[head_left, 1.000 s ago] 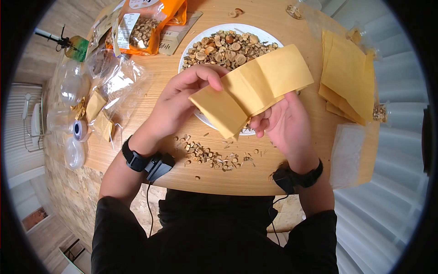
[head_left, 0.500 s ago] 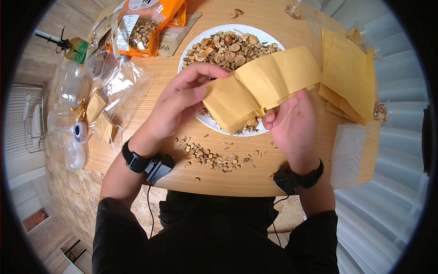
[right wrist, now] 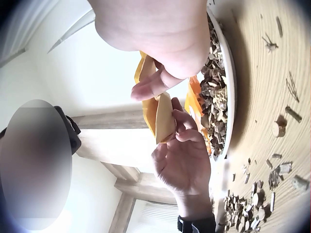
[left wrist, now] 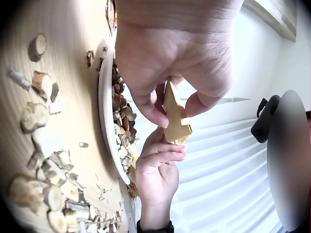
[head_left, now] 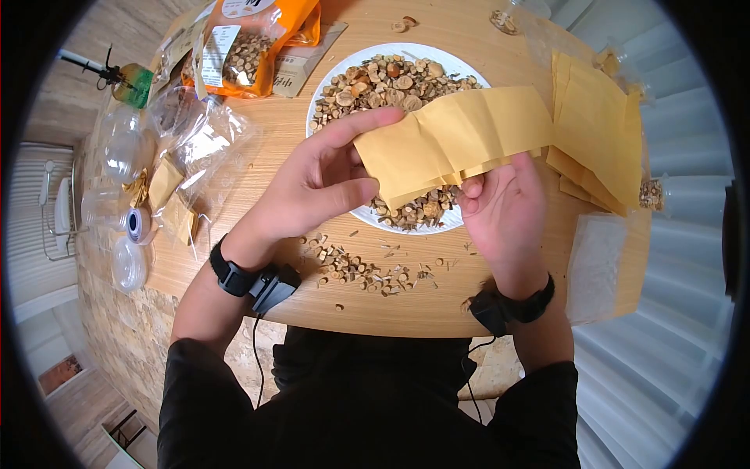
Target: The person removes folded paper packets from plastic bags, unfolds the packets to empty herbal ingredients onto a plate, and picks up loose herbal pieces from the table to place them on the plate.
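Observation:
Both hands hold a yellow-brown paper bag (head_left: 461, 137) above a white plate (head_left: 314, 102) heaped with dried slices and stem pieces (head_left: 406, 84). The left hand (head_left: 316, 176) pinches the bag's left end between thumb and fingers. At the bag's lower right edge, the right hand (head_left: 506, 207) grips it from below, its fingers partly hidden behind the paper. In the left wrist view the bag (left wrist: 174, 114) appears end-on between the left thumb and fingers. The right wrist view shows the bag (right wrist: 165, 119) with its folds standing apart.
Loose pieces (head_left: 367, 270) lie scattered on the wooden table near its front edge. More flat paper bags (head_left: 595, 129) are stacked at right, above a translucent packet (head_left: 598, 258). An orange pouch (head_left: 273, 51), clear plastic bag (head_left: 211, 133), tape roll (head_left: 138, 225) and clear containers (head_left: 127, 262) stand at left.
The bag has shifted right and turned more level. The left hand has moved right, changing its hold on the bag's left end; the right hand has shifted slightly right.

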Motion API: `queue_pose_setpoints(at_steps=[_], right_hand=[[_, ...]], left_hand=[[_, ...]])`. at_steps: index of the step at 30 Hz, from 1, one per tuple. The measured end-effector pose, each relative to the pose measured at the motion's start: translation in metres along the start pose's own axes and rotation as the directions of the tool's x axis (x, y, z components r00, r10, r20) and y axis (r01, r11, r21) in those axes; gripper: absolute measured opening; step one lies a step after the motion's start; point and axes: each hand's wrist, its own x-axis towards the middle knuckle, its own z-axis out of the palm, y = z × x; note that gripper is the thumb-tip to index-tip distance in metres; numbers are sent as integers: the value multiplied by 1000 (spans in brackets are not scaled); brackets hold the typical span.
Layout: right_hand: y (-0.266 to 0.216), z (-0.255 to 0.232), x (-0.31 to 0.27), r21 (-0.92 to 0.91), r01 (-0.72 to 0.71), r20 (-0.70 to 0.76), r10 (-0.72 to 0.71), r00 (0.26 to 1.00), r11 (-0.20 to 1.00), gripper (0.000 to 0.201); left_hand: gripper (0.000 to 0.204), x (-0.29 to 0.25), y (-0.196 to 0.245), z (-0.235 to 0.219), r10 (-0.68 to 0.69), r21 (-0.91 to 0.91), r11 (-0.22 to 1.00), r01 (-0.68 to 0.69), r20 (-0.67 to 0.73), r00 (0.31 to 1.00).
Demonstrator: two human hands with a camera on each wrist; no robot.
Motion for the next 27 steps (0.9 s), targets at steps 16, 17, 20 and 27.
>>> queue_pose_setpoints(at_steps=[16,17,20,27], right_hand=[[-1,-1,0,13,-17,19,17,1000,1000,45],[-1,-1,0,10,-16,15,16,1000,1000,45],[-1,-4,0,11,-20,18,20,1000,1000,47],[-1,-6,1,-25,-23,79,25,997,999,53]], left_hand=[[65,1,-2,0,2,-44,999,0,61,998],[64,1,-2,0,8,-17,1000,-7,48,999],[61,0,-1,-1,-4,-11,1000,4,36,999],[52,-1,-3,-6,-19,-83,996,23,42,999]])
